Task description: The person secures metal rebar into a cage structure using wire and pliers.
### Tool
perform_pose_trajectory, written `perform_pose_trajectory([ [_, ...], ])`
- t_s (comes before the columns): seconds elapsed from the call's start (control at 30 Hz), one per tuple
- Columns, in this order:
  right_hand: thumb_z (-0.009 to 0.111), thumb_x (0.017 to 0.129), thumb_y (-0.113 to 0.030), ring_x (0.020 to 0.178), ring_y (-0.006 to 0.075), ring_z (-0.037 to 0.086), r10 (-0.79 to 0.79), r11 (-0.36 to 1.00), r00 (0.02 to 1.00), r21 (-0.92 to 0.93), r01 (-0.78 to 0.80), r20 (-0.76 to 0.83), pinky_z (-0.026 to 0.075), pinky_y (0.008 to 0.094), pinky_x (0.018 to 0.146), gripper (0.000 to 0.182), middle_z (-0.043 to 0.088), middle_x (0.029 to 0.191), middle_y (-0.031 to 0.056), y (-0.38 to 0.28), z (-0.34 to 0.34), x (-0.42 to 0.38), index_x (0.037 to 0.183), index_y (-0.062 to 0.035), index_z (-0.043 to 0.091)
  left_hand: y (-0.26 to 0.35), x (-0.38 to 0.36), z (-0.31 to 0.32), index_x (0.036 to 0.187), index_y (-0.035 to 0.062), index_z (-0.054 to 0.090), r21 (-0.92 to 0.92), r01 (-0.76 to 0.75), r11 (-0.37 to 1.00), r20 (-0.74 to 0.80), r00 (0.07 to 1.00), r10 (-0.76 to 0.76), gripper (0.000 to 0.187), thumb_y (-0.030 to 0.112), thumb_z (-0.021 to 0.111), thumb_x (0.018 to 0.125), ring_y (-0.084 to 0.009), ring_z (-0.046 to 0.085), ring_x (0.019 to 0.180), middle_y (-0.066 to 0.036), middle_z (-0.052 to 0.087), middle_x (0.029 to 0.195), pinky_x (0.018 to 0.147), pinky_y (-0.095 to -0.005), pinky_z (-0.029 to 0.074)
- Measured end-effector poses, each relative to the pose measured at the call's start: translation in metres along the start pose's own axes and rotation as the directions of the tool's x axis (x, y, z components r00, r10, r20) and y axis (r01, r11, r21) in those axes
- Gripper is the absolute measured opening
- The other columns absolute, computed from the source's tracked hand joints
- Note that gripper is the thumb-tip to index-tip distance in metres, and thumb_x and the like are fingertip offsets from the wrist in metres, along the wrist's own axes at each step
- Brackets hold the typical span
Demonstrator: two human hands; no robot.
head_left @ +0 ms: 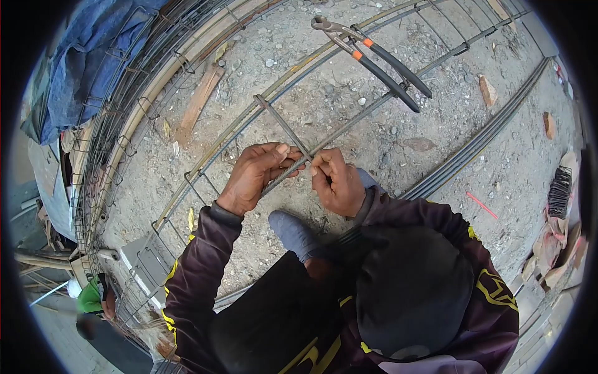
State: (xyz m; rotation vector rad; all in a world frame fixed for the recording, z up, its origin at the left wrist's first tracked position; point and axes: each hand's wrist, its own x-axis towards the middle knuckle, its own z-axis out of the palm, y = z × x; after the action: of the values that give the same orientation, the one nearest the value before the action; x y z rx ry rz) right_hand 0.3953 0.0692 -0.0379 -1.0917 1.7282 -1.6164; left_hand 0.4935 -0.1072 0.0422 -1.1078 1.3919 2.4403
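My left hand (256,176) is closed, its thumb and fingers curled beside a long steel reinforcing bar (358,116). Close by on the right, my right hand (337,182) pinches at the corner where a steel stirrup (283,123) meets that bar. Whatever lies between the fingers of either hand is too small or hidden to make out. Farther up the rebar cage, a pair of pliers (385,80) with black handles and orange bands rests across the bars, its jaws toward the upper left.
Bundled bars (476,146) lie on the gravelly ground at right. A wood plank (200,100), brick pieces (488,91) and a coil of dark wire (559,193) are around. More cages and a blue tarp (93,68) stand at left; another person (93,299) is at lower left.
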Motion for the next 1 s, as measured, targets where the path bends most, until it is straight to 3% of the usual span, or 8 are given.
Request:
perform_pose_trajectory([
  [0.13, 0.052, 0.093, 0.000, 0.062, 0.0326, 0.067, -0.042, 0.990, 0.989, -0.131, 0.061, 0.141, 0.051, 0.0429, 0.053, 0.051, 0.068, 0.086, 0.0169, -0.025, -0.015, 0.015, 0.142, -0.0080, 0.040, -0.002, -0.002, -0.005, 0.118, -0.0082, 0.061, -0.054, -0.012, 0.998, 0.047, 0.999, 0.015, 0.039, 0.027, 0.050, 0.103, -0.0251, 0.066, 0.106, -0.018, 0.067, 0.115, 0.088, -0.0376, 0.055],
  [0.23, 0.050, 0.094, 0.000, 0.067, 0.0316, 0.070, 0.098, 0.979, 0.941, -0.200, -0.033, 0.323, 0.054, 0.0422, 0.057, 0.057, 0.070, 0.100, 0.0198, -0.028, -0.025, 0.021, 0.149, -0.0120, 0.036, -0.006, -0.002, -0.012, 0.121, -0.0051, 0.062, -0.142, 0.016, 0.990, 0.088, 0.996, -0.003, 0.043, 0.032, 0.048, 0.104, -0.0240, 0.064, 0.108, -0.015, 0.067, 0.117, 0.087, -0.0393, 0.054],
  [0.4, 0.049, 0.095, 0.003, 0.073, 0.0285, 0.073, 0.188, 0.982, 0.935, -0.058, -0.179, 0.301, 0.058, 0.0370, 0.063, 0.051, 0.068, 0.114, 0.0182, -0.033, -0.025, 0.020, 0.143, -0.0110, 0.044, -0.006, -0.001, -0.014, 0.121, -0.0033, 0.063, -0.167, 0.070, 0.983, 0.100, 0.994, -0.054, 0.044, 0.035, 0.050, 0.103, -0.0240, 0.066, 0.105, -0.013, 0.068, 0.116, 0.088, -0.0383, 0.053],
  [0.5, 0.049, 0.095, 0.005, 0.079, 0.0278, 0.074, 0.180, 0.983, 0.938, -0.075, -0.166, 0.296, 0.058, 0.0342, 0.064, 0.046, 0.069, 0.114, 0.0166, -0.039, -0.027, 0.023, 0.139, -0.0084, 0.049, 0.002, -0.003, 0.001, 0.113, -0.0046, 0.066, 0.031, 0.082, 0.996, 0.003, 0.997, -0.083, 0.051, 0.043, 0.057, 0.099, -0.0204, 0.068, 0.093, -0.015, 0.069, 0.109, 0.079, -0.0331, 0.056],
  [0.57, 0.050, 0.093, 0.006, 0.084, 0.0279, 0.074, 0.044, 0.996, 0.964, -0.087, -0.022, 0.261, 0.059, 0.0343, 0.066, 0.045, 0.069, 0.115, 0.0165, -0.029, -0.025, 0.019, 0.137, -0.0068, 0.052, 0.008, 0.001, 0.007, 0.109, -0.0056, 0.067, 0.205, 0.133, 0.970, -0.066, 0.990, -0.122, 0.054, 0.047, 0.061, 0.097, -0.0180, 0.069, 0.085, -0.016, 0.070, 0.102, 0.073, -0.0306, 0.057],
  [0.67, 0.052, 0.091, 0.008, 0.090, 0.0279, 0.073, -0.113, 0.979, 0.972, -0.141, 0.144, 0.209, 0.059, 0.0347, 0.068, 0.045, 0.068, 0.118, 0.0166, -0.016, -0.024, 0.013, 0.134, -0.0048, 0.054, 0.013, 0.003, 0.014, 0.100, -0.0062, 0.069, 0.266, 0.152, 0.952, -0.088, 0.987, -0.134, 0.055, 0.048, 0.065, 0.094, -0.0154, 0.068, 0.075, -0.013, 0.071, 0.089, 0.067, -0.0275, 0.056],
  [0.9, 0.057, 0.086, 0.009, 0.093, 0.0285, 0.073, -0.322, 0.932, 0.941, -0.142, 0.335, 0.107, 0.060, 0.0344, 0.069, 0.054, 0.068, 0.120, 0.0149, 0.009, -0.010, 0.009, 0.138, -0.0035, 0.050, 0.012, 0.009, 0.021, 0.092, -0.0052, 0.070, 0.255, 0.116, 0.960, -0.142, 0.987, -0.082, 0.039, 0.034, 0.071, 0.094, -0.0121, 0.067, 0.068, -0.011, 0.071, 0.082, 0.059, -0.0246, 0.051],
  [1.0, 0.057, 0.089, 0.008, 0.091, 0.0276, 0.074, -0.146, 0.987, 0.986, -0.062, 0.151, 0.075, 0.059, 0.0335, 0.067, 0.047, 0.069, 0.118, 0.0179, -0.001, -0.012, 0.007, 0.134, -0.0024, 0.049, 0.010, 0.009, 0.023, 0.091, -0.0045, 0.070, 0.241, 0.113, 0.964, -0.165, 0.984, -0.074, 0.037, 0.033, 0.071, 0.093, -0.0111, 0.066, 0.067, -0.011, 0.071, 0.081, 0.057, -0.0238, 0.050],
])
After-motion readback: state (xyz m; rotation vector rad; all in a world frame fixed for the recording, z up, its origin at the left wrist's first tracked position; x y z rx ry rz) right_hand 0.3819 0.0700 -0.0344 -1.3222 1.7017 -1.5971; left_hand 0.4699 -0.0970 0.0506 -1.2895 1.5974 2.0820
